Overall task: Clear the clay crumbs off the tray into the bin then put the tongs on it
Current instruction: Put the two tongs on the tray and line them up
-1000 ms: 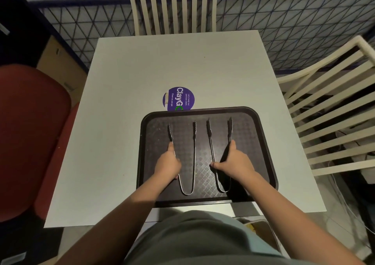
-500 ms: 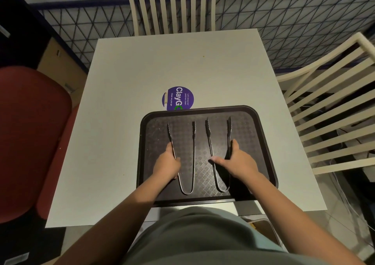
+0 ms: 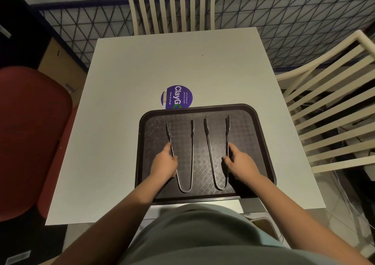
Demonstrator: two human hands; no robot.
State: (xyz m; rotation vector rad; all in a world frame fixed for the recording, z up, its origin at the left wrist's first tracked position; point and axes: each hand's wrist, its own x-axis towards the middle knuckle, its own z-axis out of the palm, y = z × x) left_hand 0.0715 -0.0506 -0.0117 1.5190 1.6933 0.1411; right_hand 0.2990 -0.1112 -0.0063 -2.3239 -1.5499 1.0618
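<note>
Left hand (image 3: 164, 162) pinches the left tongs (image 3: 192, 125), right hand (image 3: 238, 161) the right tongs (image 3: 206, 128); release gently, both flat inside the tray (image 3: 249, 135), lower centre.

On the white table (image 3: 182, 62), a dark tray (image 3: 243, 135) carries the left tongs (image 3: 192, 153) and the right tongs (image 3: 210, 153) side by side, tips pointing away. The left hand (image 3: 164, 163) seems to pinch its pair's outer arm, and the right hand (image 3: 239, 163) likewise.

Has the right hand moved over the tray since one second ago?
Yes. The right hand has moved right, toward the tray's right rim; its thumb has left the left arm of the right tongs.
</note>
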